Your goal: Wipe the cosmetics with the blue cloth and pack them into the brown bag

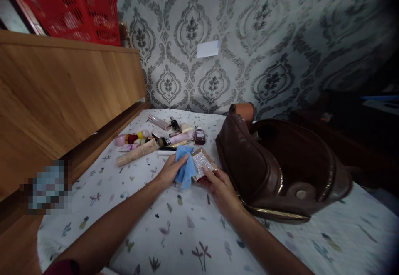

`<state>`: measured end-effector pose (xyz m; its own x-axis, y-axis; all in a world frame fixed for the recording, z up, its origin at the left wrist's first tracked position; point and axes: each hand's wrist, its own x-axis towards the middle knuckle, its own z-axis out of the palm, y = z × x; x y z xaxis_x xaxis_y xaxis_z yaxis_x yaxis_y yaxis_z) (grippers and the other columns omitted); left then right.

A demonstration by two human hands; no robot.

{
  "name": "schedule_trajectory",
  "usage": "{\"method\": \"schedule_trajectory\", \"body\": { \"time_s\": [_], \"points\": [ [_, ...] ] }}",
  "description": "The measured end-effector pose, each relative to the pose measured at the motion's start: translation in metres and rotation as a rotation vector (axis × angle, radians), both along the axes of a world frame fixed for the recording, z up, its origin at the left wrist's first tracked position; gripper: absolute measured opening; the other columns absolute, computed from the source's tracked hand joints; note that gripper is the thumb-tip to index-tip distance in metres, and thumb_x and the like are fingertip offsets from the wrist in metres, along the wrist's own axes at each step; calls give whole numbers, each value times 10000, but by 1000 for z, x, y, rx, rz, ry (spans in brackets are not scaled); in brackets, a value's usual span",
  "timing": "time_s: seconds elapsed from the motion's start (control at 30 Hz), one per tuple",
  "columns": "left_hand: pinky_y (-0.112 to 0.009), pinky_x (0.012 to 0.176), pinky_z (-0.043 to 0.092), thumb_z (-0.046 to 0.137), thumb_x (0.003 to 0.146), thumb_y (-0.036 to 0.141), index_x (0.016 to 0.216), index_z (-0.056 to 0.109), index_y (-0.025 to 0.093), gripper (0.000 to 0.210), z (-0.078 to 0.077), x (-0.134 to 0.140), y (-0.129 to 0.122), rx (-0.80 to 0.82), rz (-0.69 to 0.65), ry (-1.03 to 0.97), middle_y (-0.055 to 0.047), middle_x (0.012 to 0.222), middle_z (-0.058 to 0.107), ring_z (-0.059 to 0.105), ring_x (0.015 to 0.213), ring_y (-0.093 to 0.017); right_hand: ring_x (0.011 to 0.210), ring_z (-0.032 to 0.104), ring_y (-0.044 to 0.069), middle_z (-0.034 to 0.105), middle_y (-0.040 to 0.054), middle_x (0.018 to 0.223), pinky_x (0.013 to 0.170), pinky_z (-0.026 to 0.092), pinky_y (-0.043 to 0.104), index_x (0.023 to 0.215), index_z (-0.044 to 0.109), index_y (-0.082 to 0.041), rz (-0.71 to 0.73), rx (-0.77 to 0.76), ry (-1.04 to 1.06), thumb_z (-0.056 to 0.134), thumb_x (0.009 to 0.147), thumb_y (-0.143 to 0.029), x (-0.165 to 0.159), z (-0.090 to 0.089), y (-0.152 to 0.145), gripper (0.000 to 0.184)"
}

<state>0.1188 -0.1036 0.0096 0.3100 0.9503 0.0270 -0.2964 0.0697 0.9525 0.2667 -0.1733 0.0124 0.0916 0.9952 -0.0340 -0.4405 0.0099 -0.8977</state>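
My left hand [171, 170] is closed on a blue cloth [185, 171], which presses against the left side of a small flat case [200, 162] with a glittery silver face and gold-coloured edges. Holding that case from its right is my right hand [220, 187], thumb on the glittery face and fingers beneath. Whether it is a compact or a wallet I cannot tell. Just beyond my hands lies a loose group of cosmetics: a beige tube [137, 153], a small dark red bottle [200, 137], a pinkish tube [158, 122] and several others.
An open brown leather bag [249, 162] with gold zips lies right of my hands. Behind it stands an orange-brown cylinder [244, 111]. On the left is a wooden cabinet [68, 96] carrying a red basket [77, 13]. A patterned white sheet [174, 233] covers the surface, bordered behind by a papered wall.
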Motion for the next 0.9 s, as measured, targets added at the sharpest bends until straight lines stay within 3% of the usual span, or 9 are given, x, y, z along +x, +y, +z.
{"method": "schedule_trajectory", "body": {
  "time_s": [0.1, 0.33, 0.6, 0.8, 0.9],
  "points": [
    [-239, 632, 445, 807, 620, 608, 730, 674, 138, 500, -1, -1, 1, -5, -3, -6, 10, 659, 636, 545, 608, -112, 792, 637, 209, 719, 72, 937, 666, 506, 320, 949, 725, -185, -5, 10, -19, 813, 654, -548, 0, 2, 0, 476],
    [-252, 619, 432, 769, 693, 589, 743, 668, 141, 461, -6, -3, 3, -10, -36, -26, 10, 625, 602, 534, 589, -121, 696, 562, 162, 658, 11, 785, 601, 422, 262, 846, 676, -205, -33, 23, -115, 785, 677, -555, 4, 5, -1, 404],
    [-278, 674, 439, 749, 690, 623, 805, 697, 141, 498, -7, -2, 3, 0, -5, -29, 0, 670, 631, 560, 637, -146, 640, 514, 143, 658, 32, 834, 528, 360, 237, 977, 698, -201, -37, 10, -236, 743, 717, -563, 7, 1, 0, 448],
    [-260, 666, 429, 752, 668, 635, 790, 695, 146, 508, -3, -4, 4, 36, 80, 16, 8, 669, 633, 546, 647, -141, 474, 356, 98, 518, -37, 595, 433, 258, 236, 946, 699, -183, -65, 43, -373, 755, 674, -591, 5, 2, 1, 494],
    [-246, 627, 411, 779, 625, 634, 731, 685, 149, 505, 0, -4, 2, 39, 115, 43, 21, 626, 612, 521, 615, -129, 468, 399, 107, 494, -49, 551, 445, 310, 239, 940, 679, -174, -81, 78, -400, 718, 718, -561, 4, 0, 2, 447]
  ]
}}
